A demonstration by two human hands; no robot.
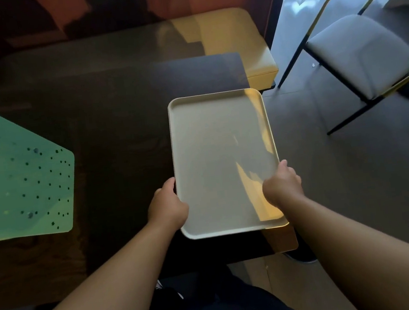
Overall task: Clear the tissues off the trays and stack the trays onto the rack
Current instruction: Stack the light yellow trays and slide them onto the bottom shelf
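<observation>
I get one view only, from the head, wide-angle, looking forward and steeply down. It sits close over the forearms; the left hand (167,205) and right hand (282,186) land mid-frame on a tray (221,152). The dark table (106,120) fills the middle, a chair (359,58) sits upper right, edges bowed by the lens.

Tray (221,158) on the table's (116,114) right end — mat (15,178) far left. Chair (361,58) stands right, bench (233,43) behind.
</observation>
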